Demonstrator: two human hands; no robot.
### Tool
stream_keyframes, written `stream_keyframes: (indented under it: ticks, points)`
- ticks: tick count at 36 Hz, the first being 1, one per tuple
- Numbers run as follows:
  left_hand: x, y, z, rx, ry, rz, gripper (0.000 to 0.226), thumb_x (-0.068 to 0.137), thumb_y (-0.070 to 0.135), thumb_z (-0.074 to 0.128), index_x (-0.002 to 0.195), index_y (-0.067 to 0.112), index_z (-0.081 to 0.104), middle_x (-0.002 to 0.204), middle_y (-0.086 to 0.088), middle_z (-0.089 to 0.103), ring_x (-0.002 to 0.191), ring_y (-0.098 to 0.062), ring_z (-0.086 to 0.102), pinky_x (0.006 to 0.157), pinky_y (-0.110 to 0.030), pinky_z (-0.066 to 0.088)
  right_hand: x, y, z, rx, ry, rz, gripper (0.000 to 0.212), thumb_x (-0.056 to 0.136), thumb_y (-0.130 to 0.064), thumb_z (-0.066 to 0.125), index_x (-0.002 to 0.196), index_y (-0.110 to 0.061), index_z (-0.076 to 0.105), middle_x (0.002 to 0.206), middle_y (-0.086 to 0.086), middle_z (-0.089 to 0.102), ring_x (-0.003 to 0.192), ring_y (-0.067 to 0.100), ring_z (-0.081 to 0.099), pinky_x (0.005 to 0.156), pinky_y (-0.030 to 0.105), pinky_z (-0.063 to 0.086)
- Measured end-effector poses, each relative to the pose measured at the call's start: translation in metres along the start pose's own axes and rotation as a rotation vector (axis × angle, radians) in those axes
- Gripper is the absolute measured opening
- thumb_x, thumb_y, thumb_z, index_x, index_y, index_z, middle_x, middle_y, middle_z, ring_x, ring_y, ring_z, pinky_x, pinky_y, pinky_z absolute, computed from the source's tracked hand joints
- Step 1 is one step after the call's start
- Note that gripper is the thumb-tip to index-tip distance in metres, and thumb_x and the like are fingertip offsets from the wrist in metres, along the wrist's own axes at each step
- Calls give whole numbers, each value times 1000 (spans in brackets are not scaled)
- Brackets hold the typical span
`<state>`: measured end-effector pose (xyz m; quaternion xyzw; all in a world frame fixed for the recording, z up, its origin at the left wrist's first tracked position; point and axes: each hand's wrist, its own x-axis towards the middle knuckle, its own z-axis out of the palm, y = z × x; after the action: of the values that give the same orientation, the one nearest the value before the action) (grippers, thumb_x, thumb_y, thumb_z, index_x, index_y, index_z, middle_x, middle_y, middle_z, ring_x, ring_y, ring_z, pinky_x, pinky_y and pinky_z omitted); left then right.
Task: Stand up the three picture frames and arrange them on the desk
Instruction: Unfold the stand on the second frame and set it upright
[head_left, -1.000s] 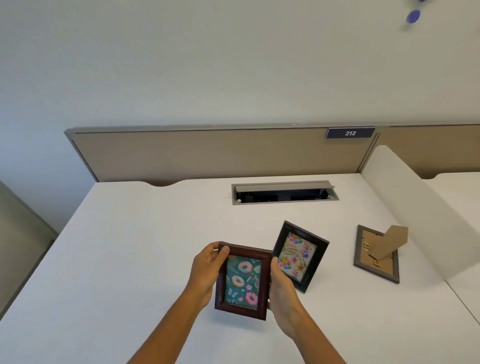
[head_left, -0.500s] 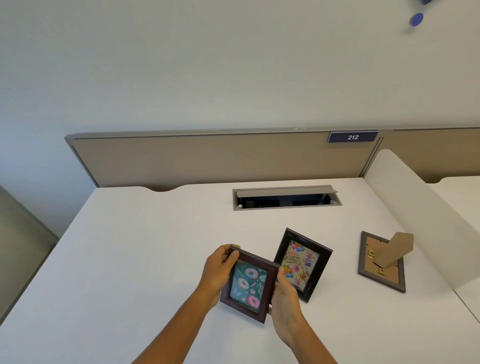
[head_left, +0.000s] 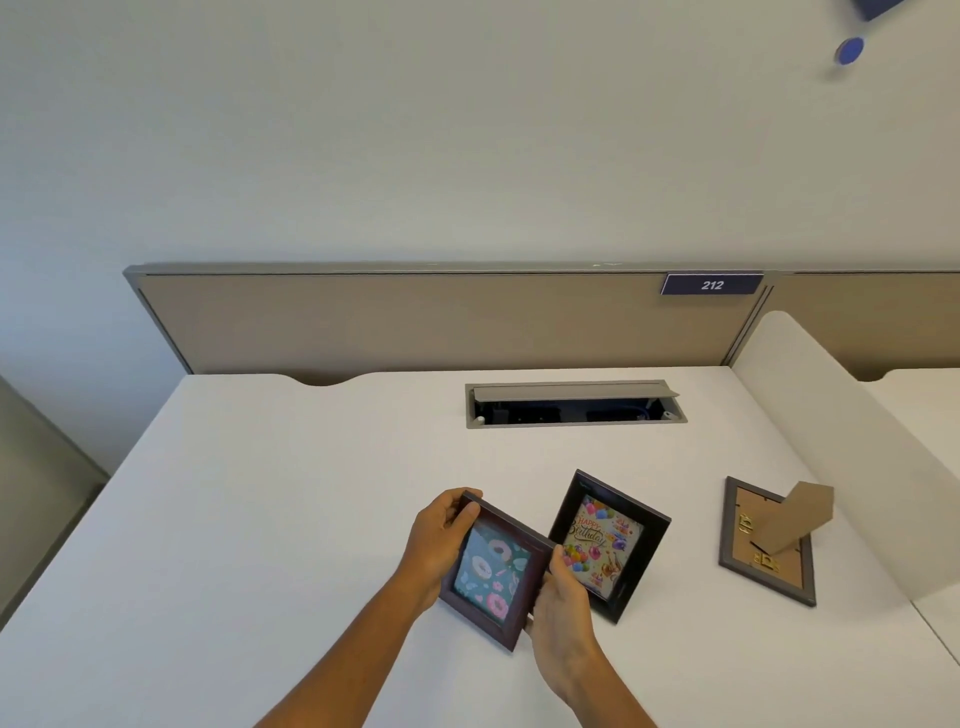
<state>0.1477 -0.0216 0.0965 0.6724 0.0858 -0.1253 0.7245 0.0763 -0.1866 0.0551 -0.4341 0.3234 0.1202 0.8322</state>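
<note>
While you have the donut frame (head_left: 492, 570) pinched between both hands, treat this as the placing step and take it slowly. Your left hand (head_left: 439, 545) is closed on the upper left corner, thumb on the front face and fingers wrapped behind; your right hand (head_left: 562, 597) presses the right edge near the lower corner. The frame is tilted, leaning back and turned a little clockwise, low over the white desk (head_left: 291, 493); whether its bottom corner already touches the surface cannot be told from here, nor can you see if its back stand is folded out. Judge that first: feel behind with your left fingers and make sure the prop is swung open before you let any weight go. Then square the bottom edge flat to the desk, rock the frame back until the stand bears, and loosen one hand at a time. Mind the birthday frame (head_left: 608, 545), which is standing just beside your right hand, its left edge very near the donut frame's upper right corner; a nudge there would likely tip it. Shifting your frame a touch leftward should give both room. The third frame (head_left: 763, 545) lies face down well apart to the right, its cardboard stand (head_left: 795, 519) raised, and waits its turn near the divider (head_left: 852, 467).
</note>
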Motion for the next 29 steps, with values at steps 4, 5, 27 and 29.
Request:
stream_keyframes:
  ticks: [4, 5, 27, 29]
  points:
    - [3, -1, -1, -2, -20, 6, 16, 103, 27, 63, 117, 29, 71, 104, 6, 78, 97, -11, 76, 72, -20, 59, 3, 4, -2, 23, -11, -15, 49, 106, -61, 44, 132, -28, 69, 119, 4, 83, 103, 23, 82, 78, 41, 64]
    - [4, -2, -1, 0, -25, 7, 16, 103, 28, 63, 117, 29, 71, 105, 6, 78, 97, -12, 76, 72, -20, 59, 4, 4, -2, 30, -13, -18, 48, 107, -61, 44, 132, -28, 69, 118, 5, 83, 103, 23, 82, 75, 39, 65]
    - [11, -6, -2, 45, -10, 11, 22, 103, 28, 61, 125, 30, 67, 114, 4, 76, 100, -9, 75, 74, -23, 61, 3, 5, -3, -35, -10, -17, 46, 110, -55, 42, 133, -27, 69, 122, 6, 82, 121, 30, 74, 89, 45, 62]
    - [11, -7, -2, 61, 4, 21, 23, 104, 28, 61, 127, 29, 66, 116, 3, 74, 99, -7, 75, 72, -21, 61, 1, 4, -4, -51, -10, -16, 45, 110, -54, 42, 134, -27, 69, 122, 6, 82, 122, 31, 73, 93, 47, 61]
